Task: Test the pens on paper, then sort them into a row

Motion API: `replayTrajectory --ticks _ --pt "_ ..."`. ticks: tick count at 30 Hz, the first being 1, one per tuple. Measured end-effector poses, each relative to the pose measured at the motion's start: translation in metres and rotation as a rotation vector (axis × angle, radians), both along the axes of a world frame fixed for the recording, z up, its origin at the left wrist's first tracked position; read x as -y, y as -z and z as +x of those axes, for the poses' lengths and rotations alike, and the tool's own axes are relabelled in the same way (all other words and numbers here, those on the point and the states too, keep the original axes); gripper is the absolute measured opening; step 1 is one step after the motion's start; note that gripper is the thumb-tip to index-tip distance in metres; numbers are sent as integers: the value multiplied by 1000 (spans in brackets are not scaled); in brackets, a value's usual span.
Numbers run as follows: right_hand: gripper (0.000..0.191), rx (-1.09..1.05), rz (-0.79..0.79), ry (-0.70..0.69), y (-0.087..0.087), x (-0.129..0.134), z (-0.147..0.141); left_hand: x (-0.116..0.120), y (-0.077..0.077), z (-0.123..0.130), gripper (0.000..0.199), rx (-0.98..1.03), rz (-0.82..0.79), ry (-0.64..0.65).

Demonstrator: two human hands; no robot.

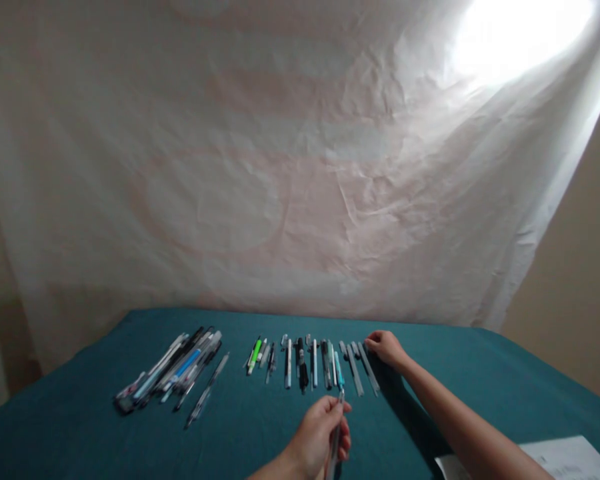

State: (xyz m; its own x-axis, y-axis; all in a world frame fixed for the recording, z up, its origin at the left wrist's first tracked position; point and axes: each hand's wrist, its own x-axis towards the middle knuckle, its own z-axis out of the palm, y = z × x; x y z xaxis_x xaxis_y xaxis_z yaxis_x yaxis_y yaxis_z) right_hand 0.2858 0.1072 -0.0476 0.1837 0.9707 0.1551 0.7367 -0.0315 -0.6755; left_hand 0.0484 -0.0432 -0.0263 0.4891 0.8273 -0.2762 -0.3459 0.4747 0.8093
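Low in the middle, my left hand point(321, 427) is closed around a slim pen point(335, 441) with a clear or greyish barrel, its upper end pointing away from me. Just beyond that end lies a light-blue pen point(339, 371), part of a row of pens and caps. At the row's right end, my right hand point(386, 348) rests at the table with fingertips pinched together. Whatever they hold, if anything, is too small to make out. Beside those fingertips lie a clear pen point(369, 369) and another grey, translucent pen point(355, 371).
A heap of pens point(180, 367) lies on the left of the green cloth point(260, 447). Between heap and row is a single clear pen point(207, 390). A bright green pen point(254, 356) begins the row. White paper point(565, 457) lies at lower right; a pale sheet point(290, 200) hangs behind.
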Motion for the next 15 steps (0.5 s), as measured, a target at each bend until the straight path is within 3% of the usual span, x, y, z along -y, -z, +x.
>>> replayTrajectory --ticks 5,9,12,15 --pt "15 51 14 -7 -2 -1 -1 -1 2 -1 15 4 -1 1" --pt "21 34 50 -2 -17 8 -6 -2 3 -2 19 31 9 -5" --pt "26 -16 66 -49 -33 28 -19 -1 2 -2 21 69 15 -14" --pt "36 -89 24 -166 -45 65 -45 1 0 -2 21 88 22 -28"
